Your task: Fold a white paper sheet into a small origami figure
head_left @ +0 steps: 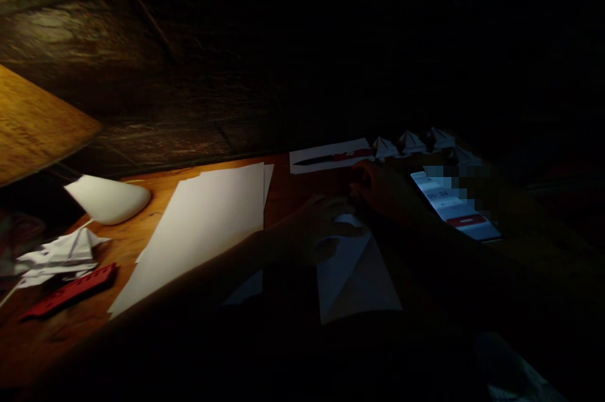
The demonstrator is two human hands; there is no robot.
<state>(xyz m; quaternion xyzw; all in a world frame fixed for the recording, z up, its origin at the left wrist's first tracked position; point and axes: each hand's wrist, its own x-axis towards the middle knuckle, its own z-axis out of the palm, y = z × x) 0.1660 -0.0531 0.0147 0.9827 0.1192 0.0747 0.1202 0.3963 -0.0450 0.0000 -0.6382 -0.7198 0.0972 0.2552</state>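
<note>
The scene is very dark. A white sheet of paper (354, 276), partly folded into diagonal flaps, lies on the wooden table (155, 184) in front of me. My left hand (309, 229) rests on its upper edge with fingers curled down on the fold. My right hand (380, 191) sits just beyond it, fingers bent, pressing at the paper's top. Whether either hand grips the sheet or only presses it is hard to see.
A stack of plain white sheets (203, 225) lies to the left. A lit phone (454, 206) is at the right. Several folded paper boats (411, 143) stand behind a sheet with a knife (331, 157). A white lamp (108, 199), crumpled paper (61, 254) and a red ruler (70, 292) are at far left.
</note>
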